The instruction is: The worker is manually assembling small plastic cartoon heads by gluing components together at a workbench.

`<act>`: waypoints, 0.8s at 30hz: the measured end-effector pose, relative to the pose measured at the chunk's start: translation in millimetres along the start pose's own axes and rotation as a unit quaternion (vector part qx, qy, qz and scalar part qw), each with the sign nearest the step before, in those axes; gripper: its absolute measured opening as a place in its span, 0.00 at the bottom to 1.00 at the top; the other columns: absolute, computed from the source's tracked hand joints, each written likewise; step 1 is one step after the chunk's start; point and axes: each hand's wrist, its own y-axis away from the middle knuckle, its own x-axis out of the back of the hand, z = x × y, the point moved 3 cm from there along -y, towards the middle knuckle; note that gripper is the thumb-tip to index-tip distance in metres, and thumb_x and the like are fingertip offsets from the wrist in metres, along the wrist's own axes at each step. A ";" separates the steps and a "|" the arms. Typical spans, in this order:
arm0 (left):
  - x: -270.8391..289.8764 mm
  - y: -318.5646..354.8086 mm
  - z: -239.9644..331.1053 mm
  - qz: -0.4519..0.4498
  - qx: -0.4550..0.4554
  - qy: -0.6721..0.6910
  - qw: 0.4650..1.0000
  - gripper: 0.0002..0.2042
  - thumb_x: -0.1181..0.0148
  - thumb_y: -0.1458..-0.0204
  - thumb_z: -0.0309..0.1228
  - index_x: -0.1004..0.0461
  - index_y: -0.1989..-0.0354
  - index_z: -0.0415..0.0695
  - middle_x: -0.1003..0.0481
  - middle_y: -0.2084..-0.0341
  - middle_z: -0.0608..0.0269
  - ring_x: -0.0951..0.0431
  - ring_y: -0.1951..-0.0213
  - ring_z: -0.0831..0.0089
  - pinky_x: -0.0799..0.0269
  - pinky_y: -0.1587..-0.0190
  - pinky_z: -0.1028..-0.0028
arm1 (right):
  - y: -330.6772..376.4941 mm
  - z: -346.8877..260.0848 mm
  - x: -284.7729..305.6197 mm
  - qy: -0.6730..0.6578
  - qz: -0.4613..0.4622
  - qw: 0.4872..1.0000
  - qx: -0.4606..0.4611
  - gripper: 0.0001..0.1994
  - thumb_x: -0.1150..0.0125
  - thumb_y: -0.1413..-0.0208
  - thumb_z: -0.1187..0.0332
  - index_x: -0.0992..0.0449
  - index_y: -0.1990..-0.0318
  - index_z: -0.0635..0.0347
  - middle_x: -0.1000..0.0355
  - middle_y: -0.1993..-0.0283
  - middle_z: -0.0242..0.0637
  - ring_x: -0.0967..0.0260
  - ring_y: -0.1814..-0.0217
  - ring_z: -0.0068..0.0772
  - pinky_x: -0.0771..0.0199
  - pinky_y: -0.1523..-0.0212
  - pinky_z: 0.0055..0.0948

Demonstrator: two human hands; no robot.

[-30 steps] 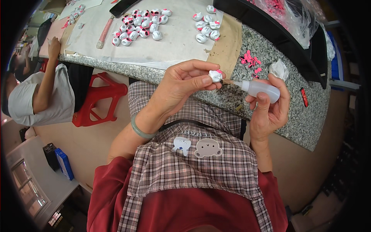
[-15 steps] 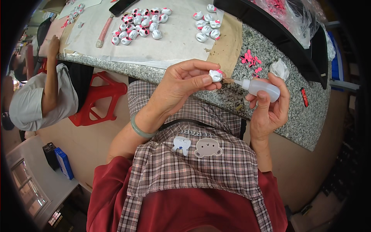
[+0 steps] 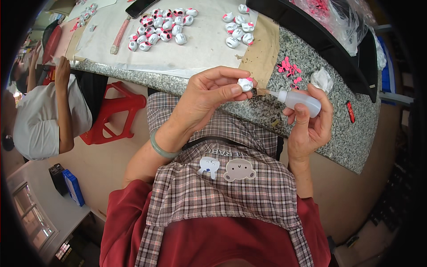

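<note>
My left hand (image 3: 202, 92) pinches a small white figure head (image 3: 245, 84) with a pink part on top, between thumb and fingertips, just off the near edge of the table. My right hand (image 3: 311, 133) is wrapped round a translucent squeeze bottle (image 3: 303, 103) that lies almost level. Its thin nozzle points left at the figure head; whether the tip touches it I cannot tell. Beyond my right hand, several loose pink bow-like pieces (image 3: 289, 67) lie on the speckled stone tabletop (image 3: 356, 147). A crumpled white tissue (image 3: 321, 80) sits beside them.
Two groups of similar white-and-pink heads (image 3: 167, 27) (image 3: 239, 27) stand on pale paper (image 3: 102, 49). A pink tube-like tool (image 3: 119, 38) and a dark phone (image 3: 141, 6) lie nearby. A black tray (image 3: 320, 40) bounds the right. Left, a person (image 3: 49, 115) works beside a red stool (image 3: 118, 113).
My left hand has shifted slightly left and turned the figure head a little. The bottle has barely moved. At the left, the other person's arm and body have shifted.
</note>
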 end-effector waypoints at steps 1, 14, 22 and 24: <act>0.8 -0.1 0.0 -0.001 -0.005 -0.003 1.000 0.14 0.45 0.48 0.22 0.31 0.53 0.35 0.25 0.60 0.49 0.22 0.60 0.68 0.25 0.55 0.75 | 0.0 -0.1 -0.1 0.001 -0.002 1.000 -0.001 0.16 0.45 0.44 0.69 0.35 0.50 0.67 0.28 0.63 0.46 0.33 0.75 0.22 0.36 0.79 0.14; -1.8 0.4 -1.0 0.011 0.002 -0.009 1.000 0.14 0.46 0.48 0.23 0.31 0.52 0.35 0.25 0.60 0.49 0.22 0.60 0.68 0.25 0.55 0.75 | -0.4 -0.1 -1.3 -0.010 -0.013 0.999 -0.036 0.16 0.44 0.45 0.71 0.34 0.50 0.66 0.27 0.64 0.43 0.32 0.76 0.19 0.36 0.79 0.13; -3.1 0.9 -2.9 -0.019 0.025 0.027 0.999 0.14 0.46 0.47 0.23 0.31 0.51 0.35 0.26 0.59 0.48 0.23 0.60 0.68 0.26 0.55 0.75 | 1.2 3.0 -1.2 -0.036 -0.001 0.999 -0.025 0.16 0.44 0.45 0.71 0.34 0.50 0.66 0.27 0.63 0.45 0.32 0.76 0.20 0.36 0.80 0.13; -3.0 1.1 -2.7 -0.023 0.030 0.042 0.998 0.14 0.46 0.48 0.23 0.31 0.52 0.35 0.26 0.59 0.49 0.23 0.60 0.68 0.25 0.55 0.75 | 1.2 3.0 -0.2 -0.043 0.005 0.999 -0.020 0.16 0.44 0.45 0.72 0.34 0.50 0.66 0.27 0.64 0.45 0.32 0.76 0.19 0.36 0.80 0.12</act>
